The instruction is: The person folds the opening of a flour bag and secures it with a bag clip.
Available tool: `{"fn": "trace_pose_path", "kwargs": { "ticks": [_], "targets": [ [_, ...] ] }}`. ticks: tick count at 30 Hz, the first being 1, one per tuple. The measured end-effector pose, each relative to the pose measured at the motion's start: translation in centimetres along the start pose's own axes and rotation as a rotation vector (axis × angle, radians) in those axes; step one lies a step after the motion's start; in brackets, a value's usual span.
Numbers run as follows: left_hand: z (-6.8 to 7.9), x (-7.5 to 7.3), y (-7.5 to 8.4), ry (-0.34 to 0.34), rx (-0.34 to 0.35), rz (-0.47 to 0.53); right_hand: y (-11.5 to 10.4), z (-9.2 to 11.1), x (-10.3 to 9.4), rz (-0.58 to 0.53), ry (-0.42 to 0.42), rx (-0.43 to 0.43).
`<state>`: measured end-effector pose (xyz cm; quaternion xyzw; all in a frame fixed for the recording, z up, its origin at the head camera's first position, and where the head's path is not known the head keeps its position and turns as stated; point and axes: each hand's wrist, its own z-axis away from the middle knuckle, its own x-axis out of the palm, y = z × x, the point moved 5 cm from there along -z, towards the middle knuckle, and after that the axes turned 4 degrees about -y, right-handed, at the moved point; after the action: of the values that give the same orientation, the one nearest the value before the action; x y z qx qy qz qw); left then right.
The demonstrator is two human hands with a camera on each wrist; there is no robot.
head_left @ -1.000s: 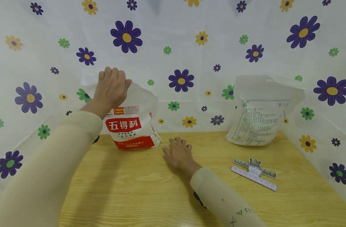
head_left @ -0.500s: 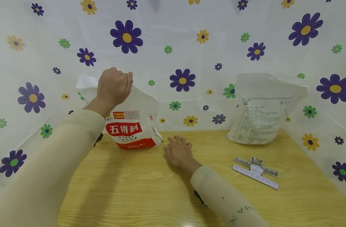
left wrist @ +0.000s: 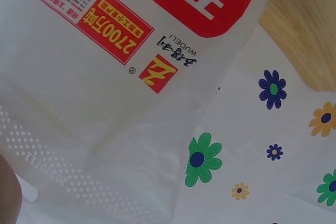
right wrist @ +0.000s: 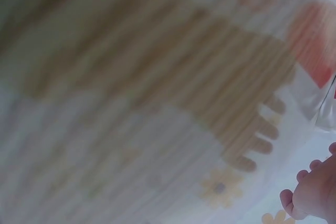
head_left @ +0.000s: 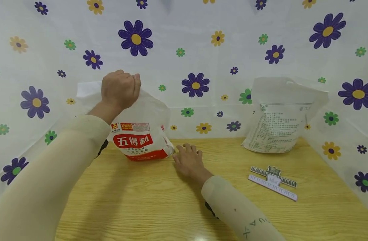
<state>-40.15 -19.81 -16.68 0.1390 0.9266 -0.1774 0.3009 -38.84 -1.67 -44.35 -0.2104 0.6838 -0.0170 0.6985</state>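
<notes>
- Sleeves (head_left: 226, 201), pale, coming in from 5 and 8 o'clock.
- Clips (head_left: 273, 182), two, long-barred, one dark and one pale, overlapping on the desk at 4 o'clock; neither grip on them.
- Right grip (head_left: 188, 160) at 6 o'clock, fingers loosely spread, on or just above the desk; right by the bag's corner, can't tell if touching.
- Red-and-white bag (head_left: 135, 140) at 8 o'clock, label facing out, slightly tilted.
- Left grip (head_left: 120, 88) at 10 o'clock, curled round the bag's top edge.
- Step in hand, my read: handling or placing this bag by its top.
- Next move likely calls for a steady base before the top is let go; soft plastic could slump.
- Second bag (head_left: 281, 127) at 3 o'clock, upright, untouched.
- Desk (head_left: 141, 201): yellowish wood grain, back edge meeting the cloth.
- Flowered cloth (head_left: 171, 23): white, behind and along both sides.
</notes>
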Motion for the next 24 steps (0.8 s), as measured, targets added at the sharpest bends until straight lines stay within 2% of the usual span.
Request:
{"fn": "trace_pose_path", "kwargs": {
  "ticks": [5,12,20,24],
  "targets": [
    [0.2,-0.2,0.0,0.007,-0.009,0.001,-0.1,0.2,0.0,0.038,0.012,-0.028],
    [0.2,-0.6,0.4,0.052,-0.002,0.026,-0.9,0.2,-0.4,0.130,0.079,-0.112],
    [0.8,-0.4,0.3,0.008,-0.017,0.021,-1.9,-0.3,-0.1,0.361,0.112,-0.137],
    [1.3,-0.4,0.0,0.004,-0.020,0.025,-2.2,-0.6,0.1,0.400,0.101,-0.131]
  ]
}}
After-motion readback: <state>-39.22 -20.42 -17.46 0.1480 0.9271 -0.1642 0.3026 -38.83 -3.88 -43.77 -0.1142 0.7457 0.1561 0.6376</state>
